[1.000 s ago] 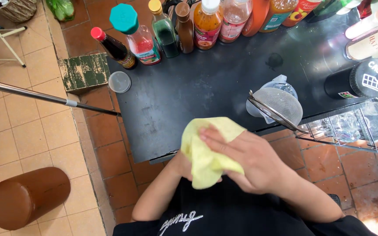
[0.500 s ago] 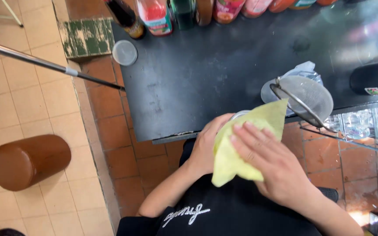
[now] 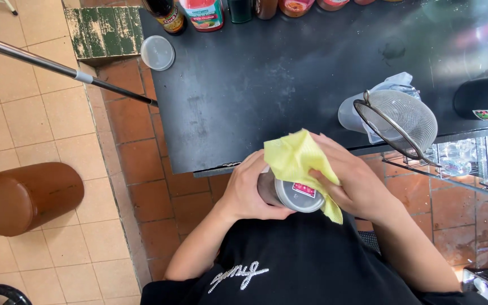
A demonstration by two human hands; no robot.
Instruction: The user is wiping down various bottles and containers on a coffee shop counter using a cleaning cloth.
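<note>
Black bench (image 3: 289, 85) ahead; metal cup (image 3: 290, 194) held below its near edge, base toward the camera. Judged rigid, smooth, likely slippery: hold round the wall. Yellow cloth (image 3: 297, 164) soft, light. Left hand (image 3: 249, 189) wrapped round the cup; right hand (image 3: 352, 183) closed, pressing cloth against it.

Seen from above, the left hand (image 3: 248, 189) wraps around a metal cup (image 3: 290, 195) held on its side at the near edge of the black worktop (image 3: 266, 79), its round base with a small red sticker facing the camera. The right hand (image 3: 352, 182) presses a yellow cloth (image 3: 297, 161) over the cup's upper side. To the right, a wire mesh strainer (image 3: 403, 118) sits on a clear plastic jug (image 3: 352, 113). Bottles (image 3: 204, 12) line the far edge. A round plastic lid (image 3: 157, 52) lies at the far left corner. A brown stool (image 3: 26, 197) stands on the tiled floor at left.
</note>
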